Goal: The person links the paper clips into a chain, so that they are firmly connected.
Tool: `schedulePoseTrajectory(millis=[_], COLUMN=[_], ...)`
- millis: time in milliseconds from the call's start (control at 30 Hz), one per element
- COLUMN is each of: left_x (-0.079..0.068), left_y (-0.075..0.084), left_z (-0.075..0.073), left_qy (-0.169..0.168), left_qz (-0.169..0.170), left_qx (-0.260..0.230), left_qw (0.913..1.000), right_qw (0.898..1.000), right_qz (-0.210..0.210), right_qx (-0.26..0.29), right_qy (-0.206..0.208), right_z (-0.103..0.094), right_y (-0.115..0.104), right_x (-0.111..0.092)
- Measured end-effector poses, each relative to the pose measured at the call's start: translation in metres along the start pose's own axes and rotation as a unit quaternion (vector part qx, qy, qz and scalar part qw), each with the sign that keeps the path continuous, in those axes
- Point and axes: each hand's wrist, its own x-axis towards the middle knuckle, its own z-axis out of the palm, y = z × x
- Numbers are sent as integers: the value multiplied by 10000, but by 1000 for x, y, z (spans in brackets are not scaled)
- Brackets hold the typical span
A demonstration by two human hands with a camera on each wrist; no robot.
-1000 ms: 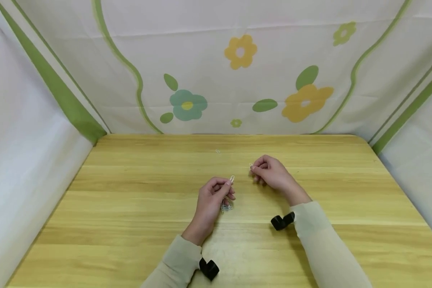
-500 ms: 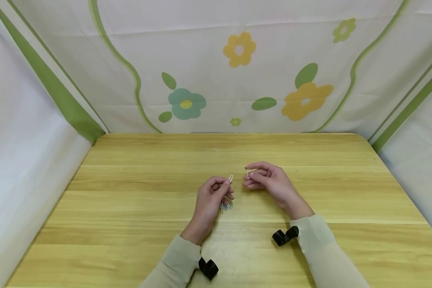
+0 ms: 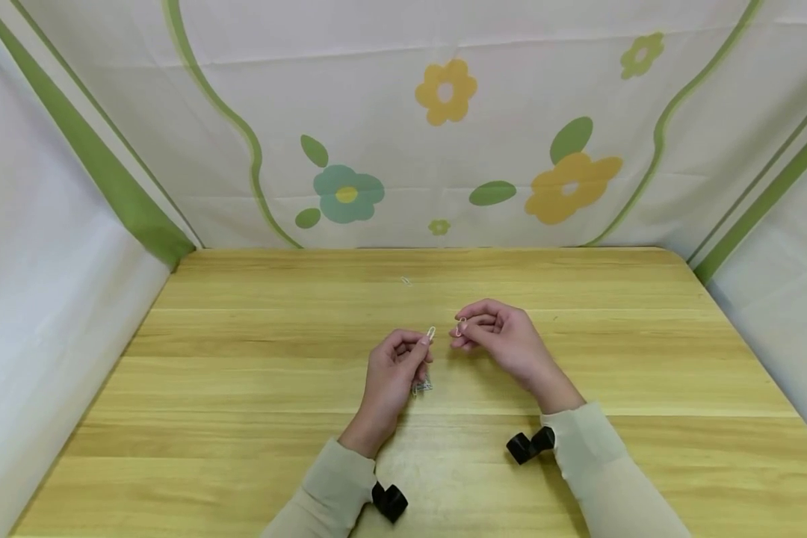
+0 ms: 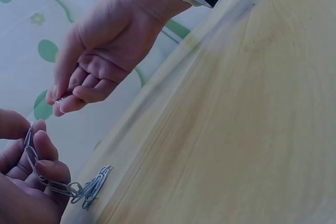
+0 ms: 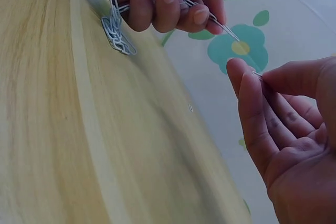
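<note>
My left hand pinches the end clip of a paper clip chain between thumb and forefinger, its tip pointing up. From there the chain passes over the curled fingers, and its lower links bunch together below the hand; the right wrist view shows this silvery bunch too. Just to the right, my right hand pinches a single paper clip between thumb and fingertips, largely covered in the right wrist view. A small gap separates this clip from the chain's end clip.
One loose paper clip lies near the back of the wooden table, beyond both hands. A white cloth with printed flowers hangs behind the table, and more cloth flanks it. Each wrist carries a black camera.
My right hand has come left and nearer to me, bringing its paper clip closer to the chain's end, and its fingers have spread a little. My left hand has stayed almost still.
</note>
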Motion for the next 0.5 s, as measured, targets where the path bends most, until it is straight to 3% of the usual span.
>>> schedulePoseTrajectory(millis=[500], left_x=[-1], left_y=[1], left_z=[-1], left_qy=[11], left_qz=[5], left_qx=[140], left_qw=[9999], right_qw=[9993], right_qz=[-303], right_qx=[-199], right_qy=[-112], right_z=[6], right_y=[-8], right_x=[-4])
